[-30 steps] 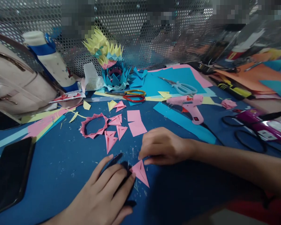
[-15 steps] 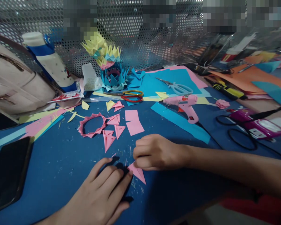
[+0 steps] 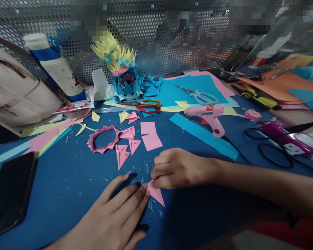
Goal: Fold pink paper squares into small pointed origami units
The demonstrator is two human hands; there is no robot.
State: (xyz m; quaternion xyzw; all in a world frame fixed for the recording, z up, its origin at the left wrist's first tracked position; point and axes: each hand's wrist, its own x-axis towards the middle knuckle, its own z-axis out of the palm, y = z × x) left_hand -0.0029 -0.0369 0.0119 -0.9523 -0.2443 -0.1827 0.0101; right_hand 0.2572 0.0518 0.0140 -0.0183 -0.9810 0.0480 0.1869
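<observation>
A folded pink paper triangle lies on the blue tabletop between my hands. My left hand is spread flat with its fingers apart, two fingertips touching the paper's left corner. Curled closed, my right hand presses on the upper edge of the same paper, hiding part of it. Beyond my hands lie several folded pink pieces, a ring of joined pink pieces and two pink paper rectangles.
A pink glue gun rests on a blue paper strip, its cord trailing right. Behind are red-and-yellow scissors, light-blue scissors and a yellow-and-blue paper model. A phone, bottle and bag stand left.
My left hand's fingertips have shifted onto the left corner of the pink triangle. My right hand stays closed on its upper edge. The whole view has shifted slightly.
</observation>
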